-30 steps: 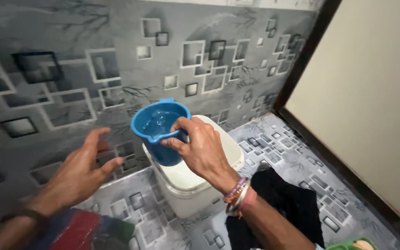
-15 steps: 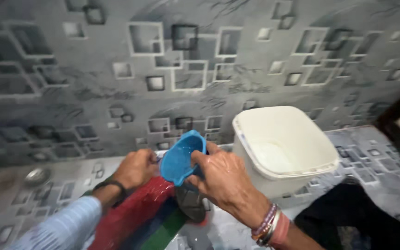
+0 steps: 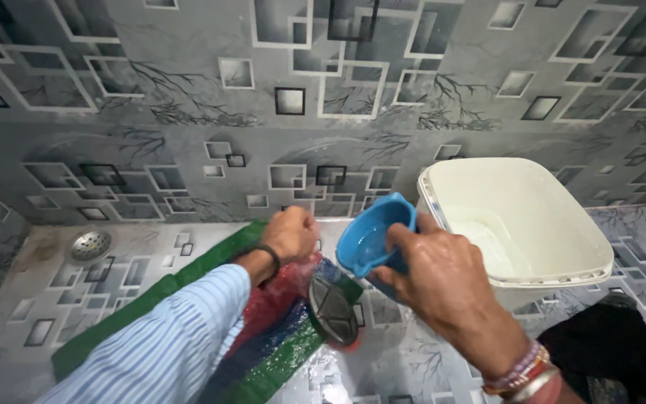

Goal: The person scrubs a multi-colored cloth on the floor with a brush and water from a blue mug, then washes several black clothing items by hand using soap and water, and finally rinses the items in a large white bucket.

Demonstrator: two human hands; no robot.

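My right hand (image 3: 443, 280) grips a blue plastic mug (image 3: 374, 236) by its side and tilts it to the left, with a little water inside. My left hand (image 3: 290, 233) is closed in a fist on the far end of a wet striped cloth (image 3: 278, 340) of red, blue and green that lies on the tiled floor. The mug hangs just right of that fist, over the cloth. A dark round brush-like thing (image 3: 333, 310) lies on the cloth below the mug.
A white square bucket (image 3: 555, 269) with some water stands at the right against the patterned grey wall. A black cloth (image 3: 614, 352) lies at the lower right. A round metal floor drain (image 3: 90, 245) sits at the left.
The mug has come off the bucket and moved left, tilting over the cloth. My left hand went from open in the air to closed on the cloth's far end.
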